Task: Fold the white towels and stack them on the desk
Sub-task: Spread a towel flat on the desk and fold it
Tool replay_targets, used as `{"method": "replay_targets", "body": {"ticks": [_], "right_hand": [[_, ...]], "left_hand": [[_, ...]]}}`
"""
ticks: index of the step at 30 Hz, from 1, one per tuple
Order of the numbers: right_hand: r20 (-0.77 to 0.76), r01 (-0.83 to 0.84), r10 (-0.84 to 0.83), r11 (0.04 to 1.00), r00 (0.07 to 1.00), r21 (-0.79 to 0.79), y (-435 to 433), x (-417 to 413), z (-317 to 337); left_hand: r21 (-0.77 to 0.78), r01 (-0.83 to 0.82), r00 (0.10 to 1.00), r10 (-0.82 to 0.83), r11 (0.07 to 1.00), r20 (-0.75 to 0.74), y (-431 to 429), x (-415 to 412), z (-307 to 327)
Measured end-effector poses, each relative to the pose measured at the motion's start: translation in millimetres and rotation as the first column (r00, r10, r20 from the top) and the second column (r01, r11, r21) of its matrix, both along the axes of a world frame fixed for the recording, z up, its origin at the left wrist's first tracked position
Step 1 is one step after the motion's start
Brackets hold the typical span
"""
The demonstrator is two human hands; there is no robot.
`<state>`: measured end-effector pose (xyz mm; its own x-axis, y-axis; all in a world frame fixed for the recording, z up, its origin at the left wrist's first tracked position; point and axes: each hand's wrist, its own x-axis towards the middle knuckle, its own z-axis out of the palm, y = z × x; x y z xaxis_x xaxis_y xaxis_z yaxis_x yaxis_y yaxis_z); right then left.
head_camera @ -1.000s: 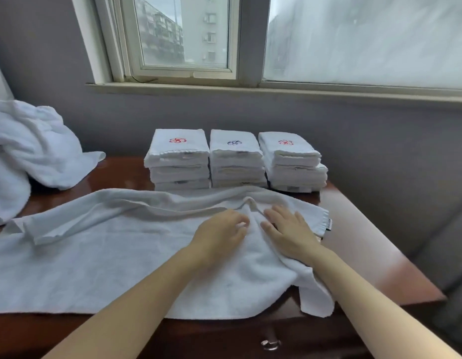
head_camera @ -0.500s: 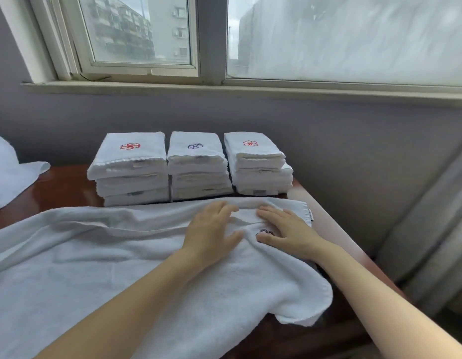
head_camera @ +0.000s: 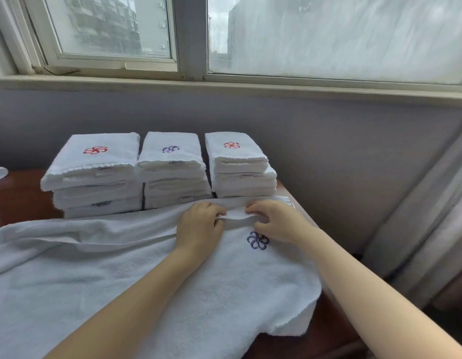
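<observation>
**Flat palms give way to a pinch at the towel's far edge**

Nearest the camera, the unfolded towel [head_camera: 95,268] lies spread over the dark wooden desk [head_camera: 328,330], its right corner hanging off the front edge. Farther along it, a blue flower emblem [head_camera: 257,240] shows in full; half a second ago the right hand partly covered it. Beyond the emblem, the left hand [head_camera: 198,226] and right hand [head_camera: 279,221] sit close together. Earlier both pressed flat on the cloth. Now their fingers are curled, and each pinches the same raised ridge of towel between thumb and fingertips. The hands have also moved closer to the three stacks [head_camera: 173,169] of folded white towels, which stand side by side at the back of the desk, just behind the ridge. A window [head_camera: 108,27] runs above the grey wall.
</observation>
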<state>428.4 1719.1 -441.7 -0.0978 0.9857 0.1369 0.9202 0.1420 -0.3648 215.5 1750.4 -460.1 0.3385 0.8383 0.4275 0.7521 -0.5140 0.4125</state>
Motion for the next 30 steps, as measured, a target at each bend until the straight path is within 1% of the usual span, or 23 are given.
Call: {"method": "replay_targets", "body": {"ticks": [3,5,7,8,9,11,16,20,23,25,27,29,30], "right_hand": [[0.037,0.016,-0.021,0.993,0.999,0.121,-1,-1,-3],[0.029,0.11,-0.119,0.972,0.993,0.208,-3,2,-2],[-0.078,0.258,-0.246,0.923,0.966,0.286,-7,6,6],[-0.148,0.305,-0.271,0.9,0.951,0.311,-9,8,12],[-0.199,0.322,-0.268,0.888,0.943,0.329,-13,9,17],[-0.24,0.319,-0.247,0.885,0.939,0.339,-21,5,28],[-0.24,0.289,-0.224,0.913,0.945,0.287,-45,-8,36],[-0.232,0.272,-0.211,0.922,0.949,0.274,-65,-14,39],[-0.187,0.247,-0.202,0.931,0.962,0.267,-82,-17,40],[-0.128,0.211,-0.184,0.945,0.975,0.249,-94,-18,40],[-0.029,0.169,-0.166,0.971,0.986,0.168,-105,-19,39],[0.104,0.124,-0.122,0.992,0.987,-0.013,-112,-24,38],[0.135,0.115,-0.102,0.989,0.986,-0.093,-115,-28,39]], "left_hand": [[0.016,-0.008,0.996,0.007,1.0,0.083,0,-4,3],[0.052,0.008,0.988,-0.016,0.999,0.155,-2,-8,7],[0.106,0.022,0.97,-0.046,0.994,0.237,-5,-12,14],[0.134,0.025,0.963,-0.06,0.991,0.263,-6,-14,18],[0.165,0.031,0.959,-0.076,0.986,0.273,-8,-16,22],[0.216,0.059,0.959,-0.116,0.975,0.259,-12,-21,28],[0.238,0.15,0.956,-0.202,0.96,0.214,-27,-37,29],[0.237,0.202,0.948,-0.25,0.95,0.195,-41,-45,27],[0.218,0.268,0.94,-0.304,0.938,0.152,-49,-53,25],[0.205,0.309,0.933,-0.338,0.929,0.123,-53,-60,23],[0.174,0.336,0.934,-0.351,0.926,0.061,-55,-66,18],[0.12,0.371,0.929,-0.365,0.921,-0.066,-58,-70,14],[0.105,0.386,0.92,-0.373,0.917,-0.123,-59,-71,11]]}}
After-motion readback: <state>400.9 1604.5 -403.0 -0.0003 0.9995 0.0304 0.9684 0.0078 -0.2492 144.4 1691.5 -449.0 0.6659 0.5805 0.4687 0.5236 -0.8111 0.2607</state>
